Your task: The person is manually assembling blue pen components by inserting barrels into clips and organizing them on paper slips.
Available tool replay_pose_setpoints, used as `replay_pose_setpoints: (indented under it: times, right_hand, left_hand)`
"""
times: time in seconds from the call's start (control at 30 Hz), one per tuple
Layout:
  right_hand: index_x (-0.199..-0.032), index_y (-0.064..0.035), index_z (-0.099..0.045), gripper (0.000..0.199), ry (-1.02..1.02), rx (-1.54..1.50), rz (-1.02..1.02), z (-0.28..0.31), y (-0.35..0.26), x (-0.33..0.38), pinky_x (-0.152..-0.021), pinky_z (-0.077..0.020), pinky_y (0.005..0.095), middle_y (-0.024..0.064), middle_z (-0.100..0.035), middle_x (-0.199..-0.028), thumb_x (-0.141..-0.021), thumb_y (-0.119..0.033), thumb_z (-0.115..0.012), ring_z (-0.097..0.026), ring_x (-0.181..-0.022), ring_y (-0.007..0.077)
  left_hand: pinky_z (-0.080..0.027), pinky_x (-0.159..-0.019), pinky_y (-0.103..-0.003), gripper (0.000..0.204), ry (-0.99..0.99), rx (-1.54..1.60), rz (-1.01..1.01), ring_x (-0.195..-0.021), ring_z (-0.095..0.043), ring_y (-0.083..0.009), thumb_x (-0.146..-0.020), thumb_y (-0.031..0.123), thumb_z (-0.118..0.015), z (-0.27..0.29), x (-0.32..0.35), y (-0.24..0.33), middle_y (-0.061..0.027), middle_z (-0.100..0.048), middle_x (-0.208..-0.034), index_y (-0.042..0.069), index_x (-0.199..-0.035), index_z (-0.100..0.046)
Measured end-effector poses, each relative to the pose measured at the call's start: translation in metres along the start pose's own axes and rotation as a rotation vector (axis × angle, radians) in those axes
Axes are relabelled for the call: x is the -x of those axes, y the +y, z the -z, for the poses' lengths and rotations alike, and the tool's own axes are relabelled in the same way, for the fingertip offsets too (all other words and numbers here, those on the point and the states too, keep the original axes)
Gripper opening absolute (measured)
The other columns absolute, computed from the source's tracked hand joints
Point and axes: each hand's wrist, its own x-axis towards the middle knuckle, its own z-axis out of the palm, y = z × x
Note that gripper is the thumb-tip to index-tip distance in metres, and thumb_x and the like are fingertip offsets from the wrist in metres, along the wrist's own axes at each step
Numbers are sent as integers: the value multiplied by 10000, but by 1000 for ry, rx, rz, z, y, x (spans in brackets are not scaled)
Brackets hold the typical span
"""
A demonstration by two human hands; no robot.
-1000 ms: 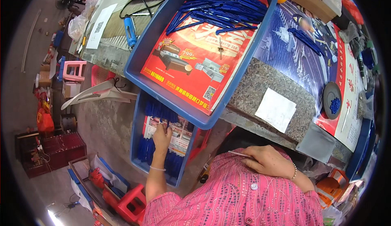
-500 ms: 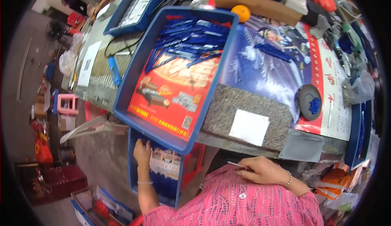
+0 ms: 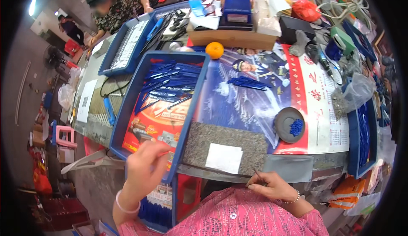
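Tray [image 3: 127, 121] near edge met by left hand [image 3: 142, 168], fingers curled loosely, likely mid-fetch; right hand [image 3: 272, 186] pinching thin tool [image 3: 257, 175]. Next: firm grip on rim.

A long worktable [image 3: 229, 144] with a speckled grey stone top fills the middle of the view, much of it covered by a large printed poster [image 3: 272, 96] in blue, red and white. Left of the table, a grey concrete floor [image 3: 25, 91] slopes away. On that floor, near the table's left edge, stands a small pink plastic stool [image 3: 66, 136], with red bags and boxes [image 3: 40, 180] below it. Farther off, beyond the table's far left corner, sits a red crate [image 3: 71, 47]. A bright patch of light [image 3: 33, 4] glows at the upper left. Another person [image 3: 112, 8] sits at the table's far end.
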Motion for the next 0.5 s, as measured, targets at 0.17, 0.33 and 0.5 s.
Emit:
replay_pose_setpoints:
  times: [0.17, 0.33, 0.5]
  right_hand:
    - [-916, -18, -626, 174, 123, 4, 64, 13, 16, 30, -538, -417, 276, 68, -607, -687, -843, -176, -630, -526, -573, 118]
    - [-864, 1, -630, 115, 260, -48, 61, 17, 24, 60, -498, -382, 217, 1, -582, -652, -835, -109, -639, -479, -562, 41]
    - [-862, 9, -625, 118, 343, -176, 14, 26, 41, 74, -489, -378, 211, -11, -573, -637, -841, -106, -635, -476, -552, 36]
  left_hand:
    - [-456, -619, -335, 97, -290, 69, -294, -700, -579, -272, -818, 61, -579, -101, -121, 5, -125, -572, -829, 8, -898, -592]
    - [-454, -709, -423, 123, -278, -122, -358, -824, -561, -353, -780, 71, -581, -214, -185, -37, -148, -559, -864, 28, -896, -578]
    - [-452, -718, -429, 133, -296, -236, -342, -849, -552, -345, -753, 68, -594, -250, -200, -48, -142, -542, -862, 39, -866, -530]
